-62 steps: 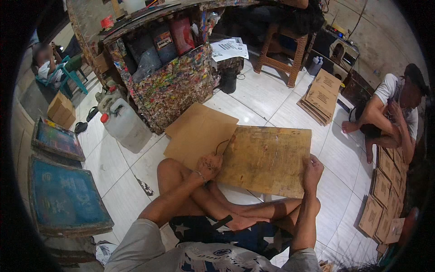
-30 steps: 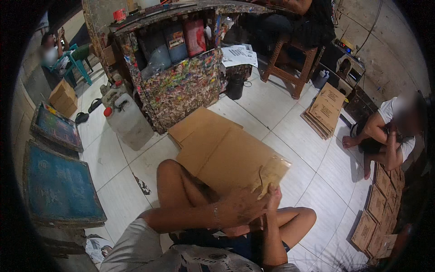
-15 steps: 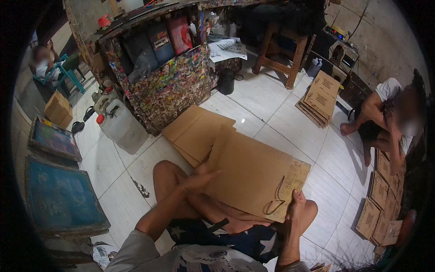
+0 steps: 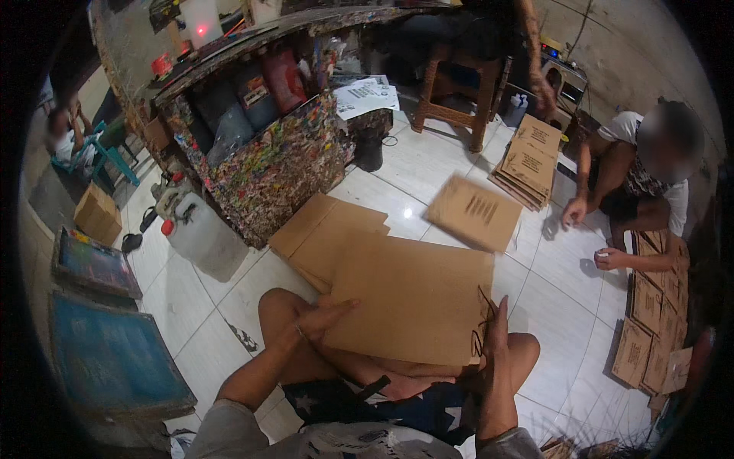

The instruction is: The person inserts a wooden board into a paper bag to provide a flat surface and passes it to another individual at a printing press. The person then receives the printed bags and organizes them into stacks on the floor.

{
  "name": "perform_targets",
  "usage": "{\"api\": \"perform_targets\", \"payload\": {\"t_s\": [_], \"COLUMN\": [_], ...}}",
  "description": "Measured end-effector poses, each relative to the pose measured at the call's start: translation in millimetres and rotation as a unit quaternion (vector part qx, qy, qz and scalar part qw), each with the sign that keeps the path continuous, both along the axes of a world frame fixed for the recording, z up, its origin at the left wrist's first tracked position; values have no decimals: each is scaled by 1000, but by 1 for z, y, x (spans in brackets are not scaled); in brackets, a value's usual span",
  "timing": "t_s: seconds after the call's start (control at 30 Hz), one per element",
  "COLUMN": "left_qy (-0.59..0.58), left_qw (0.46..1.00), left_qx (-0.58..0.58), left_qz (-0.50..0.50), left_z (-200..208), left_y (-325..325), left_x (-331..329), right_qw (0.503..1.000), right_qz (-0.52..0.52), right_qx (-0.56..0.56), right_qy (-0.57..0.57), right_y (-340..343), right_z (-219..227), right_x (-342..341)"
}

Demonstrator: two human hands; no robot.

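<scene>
A flat brown kraft-paper bag [image 4: 413,298] lies across my lap, its plain side up, with a black cord handle [image 4: 483,321] at its right edge. My left hand [image 4: 325,317] touches the left edge, fingers stretched out over the paper. Along the right edge, beside the cord, my right hand [image 4: 497,333] stands on its side with straight fingers. Whether other bags lie beneath this one cannot be seen. Just past its far left corner, more plain brown sheets [image 4: 321,222] lie overlapping on the floor.
A printed brown bag [image 4: 474,213], blurred, is ahead. Behind it stands a printed stack [image 4: 530,157]. A co-worker [image 4: 642,176] sits at right beside laid-out printed bags [image 4: 650,329]. Another person's arm [image 4: 539,61] reaches down. Jerrycan [image 4: 202,233], blue-meshed frames [image 4: 115,348] stand left.
The bag on my lap has shifted left, and the pale strip at its right edge is out of sight. A blurred printed bag and another person's arm have appeared; the co-worker's hands have lowered.
</scene>
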State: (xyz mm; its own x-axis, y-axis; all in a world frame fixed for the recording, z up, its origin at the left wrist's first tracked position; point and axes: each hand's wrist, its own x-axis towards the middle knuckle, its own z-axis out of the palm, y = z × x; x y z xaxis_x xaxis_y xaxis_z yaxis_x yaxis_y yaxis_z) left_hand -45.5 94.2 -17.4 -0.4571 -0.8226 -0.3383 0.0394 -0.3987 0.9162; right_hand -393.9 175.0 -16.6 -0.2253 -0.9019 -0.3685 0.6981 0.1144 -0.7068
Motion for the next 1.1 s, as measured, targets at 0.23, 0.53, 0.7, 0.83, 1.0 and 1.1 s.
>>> {"api": "perform_targets", "payload": {"t_s": [0.23,0.53,0.7,0.83,1.0,1.1], "left_qy": [-135,353,111,-45,-296,-411], "left_qw": [989,933,991,985,912,781], "left_qx": [-46,6,16,-147,-262,-455], "left_qz": [47,64,68,83,111,118], "left_z": [63,60,9,-47,-16,-66], "left_y": [-11,-64,-52,-42,-47,-64], "left_x": [-2,9,8,42,19,15], "right_qw": [982,953,933,929,935,922], "right_qz": [2,-155,-207,-210,-36,35], "right_qx": [-42,-210,-215,-257,-327,-238], "right_qy": [185,154,200,165,131,303], "right_y": [-26,-215,-287,-320,-330,-277], "right_z": [-32,135,185,209,201,158], "right_x": [19,24,15,54,45,48]}}
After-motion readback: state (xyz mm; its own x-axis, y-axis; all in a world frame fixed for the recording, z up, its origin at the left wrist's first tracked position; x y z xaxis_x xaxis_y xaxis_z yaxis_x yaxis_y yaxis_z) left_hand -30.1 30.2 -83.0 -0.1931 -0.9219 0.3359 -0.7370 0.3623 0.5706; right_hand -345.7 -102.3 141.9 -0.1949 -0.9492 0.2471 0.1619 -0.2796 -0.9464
